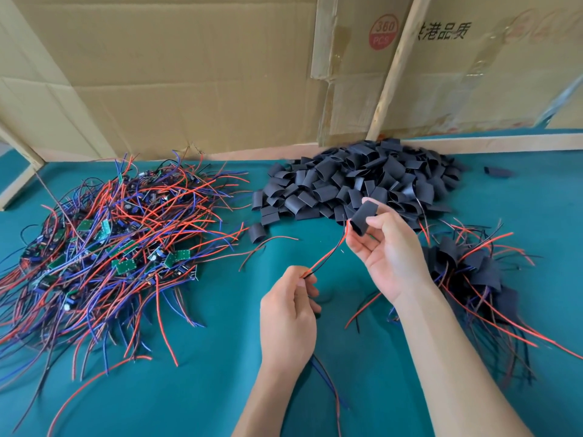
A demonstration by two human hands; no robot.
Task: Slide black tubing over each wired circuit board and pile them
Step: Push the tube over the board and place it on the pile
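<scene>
My right hand (386,250) pinches a short piece of black tubing (362,219) above the table. A red and black wire pair (328,257) runs from the tubing's lower end down to my left hand (288,313), which grips the wires. The board itself is hidden, perhaps inside the tubing. A large heap of bare green circuit boards with red, blue and black wires (110,247) lies at the left. Loose black tubing pieces (356,181) are heaped at the back centre. Sleeved boards with wires (473,272) are piled at the right.
The table has a teal cloth (205,389). Cardboard sheets (189,74) and a wooden slat (397,67) stand along the back edge. One stray tubing piece (258,232) lies between the heaps, and another (498,171) at the far right.
</scene>
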